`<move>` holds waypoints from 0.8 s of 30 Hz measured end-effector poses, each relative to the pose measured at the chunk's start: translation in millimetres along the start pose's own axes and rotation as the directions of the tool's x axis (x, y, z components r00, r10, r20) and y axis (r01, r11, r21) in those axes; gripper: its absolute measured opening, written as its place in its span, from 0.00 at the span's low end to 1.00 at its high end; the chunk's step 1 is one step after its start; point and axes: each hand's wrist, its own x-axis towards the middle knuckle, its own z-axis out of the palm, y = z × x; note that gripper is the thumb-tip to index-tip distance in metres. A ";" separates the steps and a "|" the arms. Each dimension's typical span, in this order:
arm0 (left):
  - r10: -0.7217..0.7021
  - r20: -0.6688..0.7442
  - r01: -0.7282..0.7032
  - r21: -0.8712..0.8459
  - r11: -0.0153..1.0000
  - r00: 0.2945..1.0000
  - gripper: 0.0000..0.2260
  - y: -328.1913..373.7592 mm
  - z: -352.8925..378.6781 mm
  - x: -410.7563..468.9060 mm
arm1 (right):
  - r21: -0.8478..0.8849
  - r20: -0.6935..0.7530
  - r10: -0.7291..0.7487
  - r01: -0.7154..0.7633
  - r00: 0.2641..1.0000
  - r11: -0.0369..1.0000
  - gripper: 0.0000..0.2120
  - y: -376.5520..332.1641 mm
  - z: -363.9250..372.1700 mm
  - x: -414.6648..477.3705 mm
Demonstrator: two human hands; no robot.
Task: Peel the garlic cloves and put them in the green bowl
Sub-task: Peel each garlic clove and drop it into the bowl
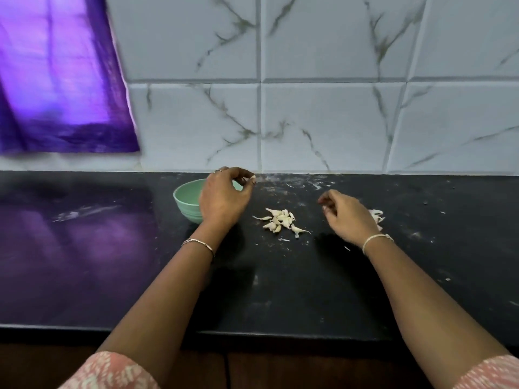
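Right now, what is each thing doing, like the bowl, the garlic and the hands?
left hand: pinches one garlic clove in its fingers, near the bowl.
right hand: fingers curled; unclear whether it holds anything.
green bowl: upright on the counter, partly behind the left hand.
garlic pile: lying loose on the counter, between the hands.
peels: heaped beside the right hand.

We face a black counter (84,248) against a wall (337,108) of white marbled tiles (grey-veined), purple curtain (61,80) at left.
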 end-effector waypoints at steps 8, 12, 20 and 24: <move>-0.144 0.346 -0.006 0.399 0.917 0.927 0.03 -33.3 -51.7 40.4 | 0.026 0.140 -0.144 0.142 0.980 0.990 0.06 -6.3 9.8 0.6; -0.149 0.386 -0.035 0.431 0.902 0.910 0.06 -38.9 -50.6 51.8 | 0.045 0.143 -0.118 0.112 0.983 0.993 0.07 -0.7 11.0 2.9; -0.036 0.361 -0.029 0.171 0.985 0.932 0.05 -17.6 -34.3 51.9 | 0.079 0.123 -0.109 0.100 0.986 0.992 0.04 -0.7 12.8 4.5; 0.072 0.379 -0.065 -0.030 0.997 0.923 0.03 8.7 -15.3 37.0 | 0.063 0.133 -0.112 0.105 0.985 0.993 0.03 -3.2 14.0 5.2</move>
